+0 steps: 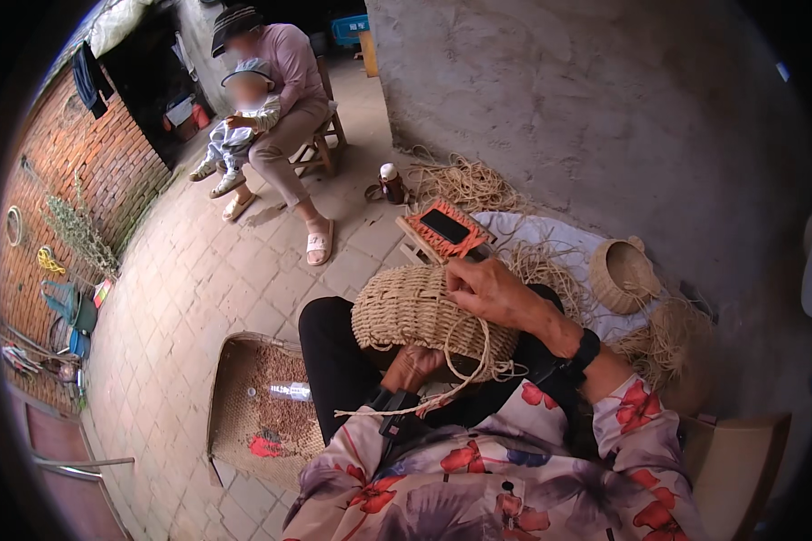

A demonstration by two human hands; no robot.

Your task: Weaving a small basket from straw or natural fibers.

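A half-round woven straw basket [401,311] lies tilted across my lap, its opening turned toward me. My left hand [415,365] reaches into the opening and holds the basket at its lower rim; its fingertips are hidden inside. On the basket's upper right side, my right hand [496,293] has its fingers curled closed against the weave. Whatever those fingers pinch cannot be made out. From the rim below them hangs a loose straw cord [485,347], looping down and trailing left past my left wrist. Frayed ends stick out at the rim's right.
Ahead, a small stool [415,236] with an orange woven seat bears a dark phone [445,226]. Bundles of straw cord [469,183] and another basket [624,275] lie by the wall. At left sits a shallow woven tray [235,361]. A seated person [293,99] holds a child.
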